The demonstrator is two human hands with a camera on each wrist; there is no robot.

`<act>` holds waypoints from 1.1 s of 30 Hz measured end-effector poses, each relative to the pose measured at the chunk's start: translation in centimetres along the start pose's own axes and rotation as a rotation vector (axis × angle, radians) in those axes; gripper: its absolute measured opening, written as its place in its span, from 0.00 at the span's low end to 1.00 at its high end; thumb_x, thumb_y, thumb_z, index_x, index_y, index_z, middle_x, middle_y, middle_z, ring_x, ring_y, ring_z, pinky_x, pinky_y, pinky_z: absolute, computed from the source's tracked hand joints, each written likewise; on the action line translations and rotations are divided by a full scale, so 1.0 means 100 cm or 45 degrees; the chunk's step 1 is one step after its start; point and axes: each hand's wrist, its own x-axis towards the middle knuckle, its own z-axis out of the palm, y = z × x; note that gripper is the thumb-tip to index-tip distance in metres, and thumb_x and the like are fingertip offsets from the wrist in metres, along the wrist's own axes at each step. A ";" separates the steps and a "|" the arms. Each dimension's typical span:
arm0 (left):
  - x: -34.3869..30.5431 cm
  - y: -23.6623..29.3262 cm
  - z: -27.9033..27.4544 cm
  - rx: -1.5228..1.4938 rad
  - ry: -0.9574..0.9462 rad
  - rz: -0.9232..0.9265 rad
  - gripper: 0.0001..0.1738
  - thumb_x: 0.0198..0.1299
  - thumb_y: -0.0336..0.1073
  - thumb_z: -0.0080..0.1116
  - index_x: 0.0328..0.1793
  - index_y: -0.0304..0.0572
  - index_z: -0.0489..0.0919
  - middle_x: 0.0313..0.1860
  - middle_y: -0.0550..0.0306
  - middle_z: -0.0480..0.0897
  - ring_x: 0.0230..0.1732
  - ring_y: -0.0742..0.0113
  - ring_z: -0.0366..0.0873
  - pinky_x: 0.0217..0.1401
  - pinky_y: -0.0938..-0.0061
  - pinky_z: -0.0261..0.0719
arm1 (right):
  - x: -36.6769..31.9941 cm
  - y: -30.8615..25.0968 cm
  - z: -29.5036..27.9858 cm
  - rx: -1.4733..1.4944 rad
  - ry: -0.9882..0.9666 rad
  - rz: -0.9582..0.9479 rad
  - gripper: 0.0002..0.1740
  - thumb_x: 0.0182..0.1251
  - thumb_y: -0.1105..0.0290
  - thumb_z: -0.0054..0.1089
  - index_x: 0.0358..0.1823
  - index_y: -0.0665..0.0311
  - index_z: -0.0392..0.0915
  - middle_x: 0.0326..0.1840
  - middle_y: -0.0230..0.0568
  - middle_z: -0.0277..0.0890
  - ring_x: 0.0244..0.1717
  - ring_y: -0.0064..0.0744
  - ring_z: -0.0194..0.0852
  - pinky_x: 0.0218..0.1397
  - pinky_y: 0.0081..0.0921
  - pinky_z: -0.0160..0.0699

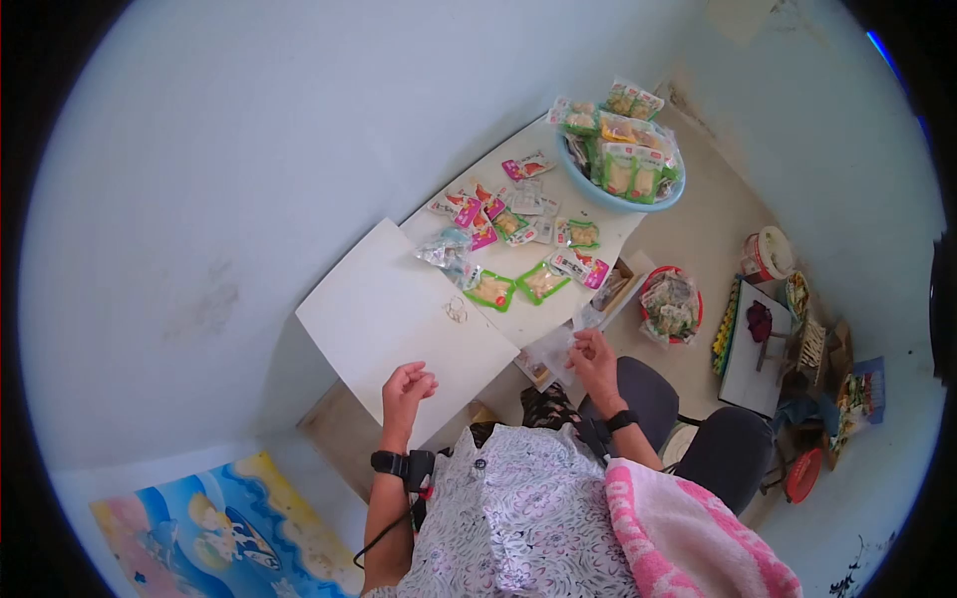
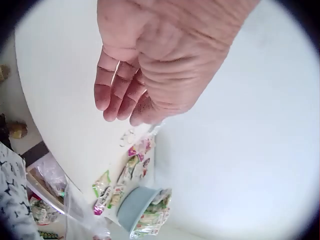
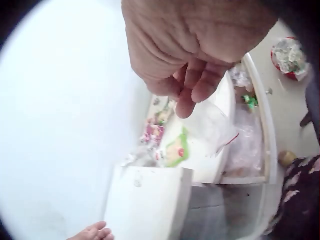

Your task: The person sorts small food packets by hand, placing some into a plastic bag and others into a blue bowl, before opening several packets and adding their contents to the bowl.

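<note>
My right hand point(image 1: 595, 369) pinches a clear plastic bag point(image 3: 212, 127) between thumb and fingers, over the table's front edge. Loosely bent and holding nothing, my left hand point(image 1: 407, 399) hovers above the white board point(image 1: 369, 329); in the left wrist view its fingers point(image 2: 117, 95) hang down. A few pale rings point(image 1: 456, 310) lie on the board. Beyond them are a crumpled clear bag point(image 1: 445, 249) and two green-edged food packets, one on the left point(image 1: 490, 290) and one on the right point(image 1: 542, 283).
Pink and white packets point(image 1: 464, 207) are scattered further back. A blue basin point(image 1: 638, 204) heaped with packets stands at the table's far end. Below the table's edge is an open drawer point(image 3: 245, 155). A red basket point(image 1: 670, 304) and a dark chair point(image 1: 733, 453) are to the right.
</note>
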 end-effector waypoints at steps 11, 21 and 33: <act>-0.023 0.048 0.029 -0.990 -0.569 -0.001 0.43 0.73 0.62 0.45 0.84 0.45 0.51 0.74 0.36 0.68 0.76 0.48 0.65 0.70 0.48 0.73 | -0.056 -0.141 0.058 0.370 -0.628 -0.099 0.19 0.67 0.78 0.62 0.59 0.65 0.74 0.43 0.33 0.82 0.44 0.20 0.79 0.49 0.18 0.76; -0.071 0.059 0.009 -0.510 -0.060 0.202 0.33 0.65 0.31 0.64 0.73 0.28 0.66 0.49 0.44 0.86 0.49 0.60 0.87 0.52 0.72 0.85 | -0.063 -0.119 0.092 0.044 -0.472 -0.318 0.20 0.66 0.78 0.64 0.59 0.64 0.74 0.42 0.33 0.84 0.44 0.19 0.80 0.50 0.18 0.77; -0.100 0.053 -0.032 -0.852 -0.267 0.291 0.21 0.67 0.27 0.55 0.65 0.28 0.76 0.43 0.54 0.84 0.43 0.67 0.80 0.52 0.71 0.77 | -0.047 -0.112 0.116 0.581 -1.063 0.132 0.45 0.74 0.49 0.56 0.83 0.57 0.43 0.78 0.55 0.58 0.74 0.43 0.61 0.72 0.41 0.67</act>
